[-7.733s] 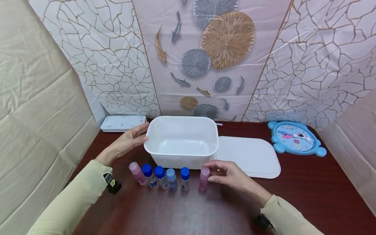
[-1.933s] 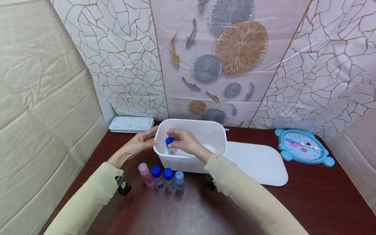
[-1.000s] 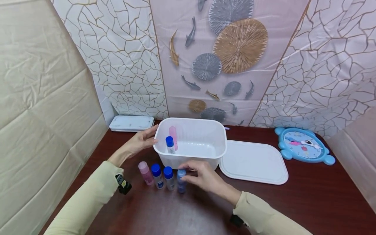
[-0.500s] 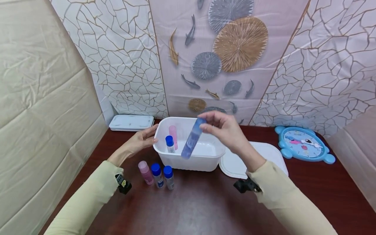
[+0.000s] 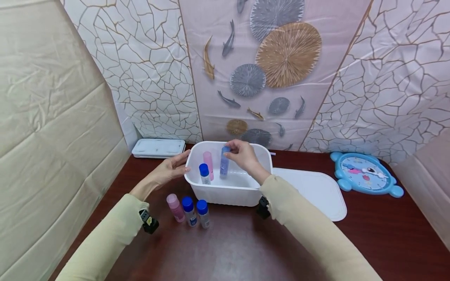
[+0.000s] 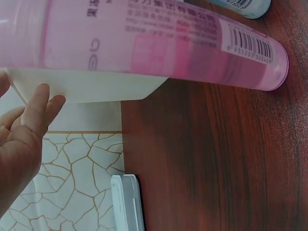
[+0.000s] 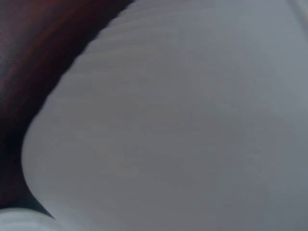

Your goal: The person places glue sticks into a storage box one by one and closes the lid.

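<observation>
In the head view, my right hand pinches the cap of a light blue capped bottle, held upright inside the white plastic bin. A pink bottle and a blue-capped bottle stand at the bin's left end. My left hand rests its fingers against the bin's left side. In front of the bin, a pink bottle and two clear bottles with dark blue caps, one left and one right, stand in a row. The right wrist view shows mostly the bin's wall.
A flat white lid lies right of the bin, partly behind the right sleeve. Farther right is a blue animal-shaped clock. A white case lies at the back left on the dark wooden table.
My right hand put a pink and a blue-capped bottle into the bin, then lifted the light blue bottle off the table and lowered it inside. My left hand stayed at the bin's side.
</observation>
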The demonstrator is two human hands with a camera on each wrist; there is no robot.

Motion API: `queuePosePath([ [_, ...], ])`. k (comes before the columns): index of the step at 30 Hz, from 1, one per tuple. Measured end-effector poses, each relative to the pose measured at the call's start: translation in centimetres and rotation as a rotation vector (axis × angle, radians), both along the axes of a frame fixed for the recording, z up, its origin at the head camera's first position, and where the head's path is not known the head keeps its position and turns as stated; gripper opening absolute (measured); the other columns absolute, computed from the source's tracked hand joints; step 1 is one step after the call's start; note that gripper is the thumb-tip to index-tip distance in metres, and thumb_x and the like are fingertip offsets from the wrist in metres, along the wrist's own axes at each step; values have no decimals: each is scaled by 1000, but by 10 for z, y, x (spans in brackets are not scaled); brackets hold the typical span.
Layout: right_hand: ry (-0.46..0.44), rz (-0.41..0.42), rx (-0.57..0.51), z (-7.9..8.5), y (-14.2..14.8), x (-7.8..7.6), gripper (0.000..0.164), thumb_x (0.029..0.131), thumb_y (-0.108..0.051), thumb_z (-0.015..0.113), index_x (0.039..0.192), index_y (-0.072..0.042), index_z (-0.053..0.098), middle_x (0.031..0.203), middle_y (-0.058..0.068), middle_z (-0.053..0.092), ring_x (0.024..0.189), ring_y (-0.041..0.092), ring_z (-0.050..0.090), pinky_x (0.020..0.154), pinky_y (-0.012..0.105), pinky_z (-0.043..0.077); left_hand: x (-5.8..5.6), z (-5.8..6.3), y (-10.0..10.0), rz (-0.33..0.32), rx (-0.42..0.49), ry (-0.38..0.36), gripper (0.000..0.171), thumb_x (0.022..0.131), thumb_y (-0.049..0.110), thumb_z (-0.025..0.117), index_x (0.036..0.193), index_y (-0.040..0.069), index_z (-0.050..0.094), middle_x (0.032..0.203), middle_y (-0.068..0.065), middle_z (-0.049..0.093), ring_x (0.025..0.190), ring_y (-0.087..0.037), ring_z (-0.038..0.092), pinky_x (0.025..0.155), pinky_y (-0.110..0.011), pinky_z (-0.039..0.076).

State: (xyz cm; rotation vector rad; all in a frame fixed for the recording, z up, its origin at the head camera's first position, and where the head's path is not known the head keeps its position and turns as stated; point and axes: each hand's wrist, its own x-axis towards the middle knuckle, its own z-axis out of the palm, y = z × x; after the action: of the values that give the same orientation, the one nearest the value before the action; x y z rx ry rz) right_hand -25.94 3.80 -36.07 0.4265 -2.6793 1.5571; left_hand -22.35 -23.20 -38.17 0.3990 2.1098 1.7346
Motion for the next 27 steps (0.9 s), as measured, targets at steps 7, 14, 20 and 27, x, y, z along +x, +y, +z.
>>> queuePosePath([
  [7,17,27,76,-15,-7,-5,26,83,0,68,107,6,64,104,20,68,95,29,65,85,32,54,-1,-2,0,-21,30,4,73,93,11,58,151,7,15,155,-16,19,141,-34,22,106,-47,33],
  [14,-36,73,76,-14,-4,-7,40,85,-2,67,123,4,58,120,20,62,109,30,61,94,34,50,-2,-4,-2,-14,32,4,72,93,13,58,151,9,15,155,-16,21,141,-34,24,106,-48,33],
  [20,25,57,-18,4,4,8,41,87,-6,65,127,1,56,126,19,59,115,30,58,95,34,49,-1,-3,-2,-25,39,2,72,94,12,58,151,8,15,155,-16,20,141,-35,24,106,-46,34],
  [27,88,138,-264,19,-1,62,30,86,-2,66,115,2,63,109,18,67,100,25,64,82,28,55,-2,-4,-3,-13,22,7,71,94,13,57,151,9,16,156,-14,20,141,-34,23,107,-49,32],
])
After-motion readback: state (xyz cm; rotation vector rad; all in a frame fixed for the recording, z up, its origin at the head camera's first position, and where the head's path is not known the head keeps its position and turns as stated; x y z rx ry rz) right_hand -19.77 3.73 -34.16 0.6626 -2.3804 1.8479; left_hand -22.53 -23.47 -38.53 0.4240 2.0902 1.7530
